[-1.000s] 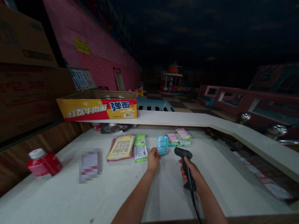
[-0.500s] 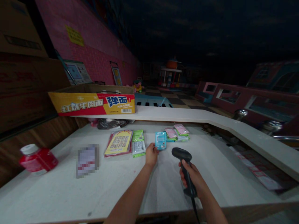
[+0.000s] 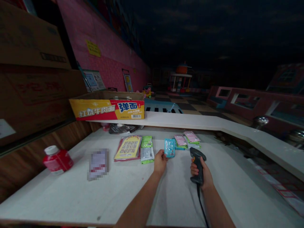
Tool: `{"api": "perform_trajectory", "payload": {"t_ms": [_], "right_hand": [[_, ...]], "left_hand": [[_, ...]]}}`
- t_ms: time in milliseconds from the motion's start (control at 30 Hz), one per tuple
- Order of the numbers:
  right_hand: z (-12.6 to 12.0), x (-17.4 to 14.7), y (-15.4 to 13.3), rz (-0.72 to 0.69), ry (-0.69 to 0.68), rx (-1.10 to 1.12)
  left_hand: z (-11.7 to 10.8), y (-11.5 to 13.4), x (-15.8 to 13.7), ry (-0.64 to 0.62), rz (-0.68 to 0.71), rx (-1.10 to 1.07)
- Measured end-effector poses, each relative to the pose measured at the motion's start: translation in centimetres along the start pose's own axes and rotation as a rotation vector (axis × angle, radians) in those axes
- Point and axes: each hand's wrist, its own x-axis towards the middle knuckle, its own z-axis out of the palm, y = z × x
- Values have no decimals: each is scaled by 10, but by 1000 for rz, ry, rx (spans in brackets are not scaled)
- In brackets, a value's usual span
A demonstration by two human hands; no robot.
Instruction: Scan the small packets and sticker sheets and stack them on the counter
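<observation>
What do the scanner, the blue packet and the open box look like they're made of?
Scanner: probably plastic, dark and mostly matte, judging by its smooth moulded-looking body.
Blue packet: likely thin plastic film or foil with some gloss, given its pale glints; which one, I can't tell.
Open box: seemingly cardboard, printed outside, with plain brownish inner walls.

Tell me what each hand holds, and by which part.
The left hand holds a blue packet near its lower left corner; the right hand grips a black scanner by its handle.
</observation>
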Motion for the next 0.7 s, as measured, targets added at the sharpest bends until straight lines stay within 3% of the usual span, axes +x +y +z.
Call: {"api": "perform_trajectory", "payload": {"t_ms": [167, 300, 433, 567, 700], "right_hand": [[-9, 1, 3, -6, -47, 11], [-11, 4, 4, -2, -39, 50], [-12, 5, 4, 41, -36, 136], [-13, 4, 3, 46, -29, 198], [-15, 4, 3, 25, -37, 150]], "left_hand": [[0, 1, -5, 61, -10, -68], [-12, -4, -11, 302, -88, -221], [-39, -4, -7, 485, -156, -310], [-62, 1, 0, 493, -230, -297], [-70, 1, -8, 500, -175, -287]]}}
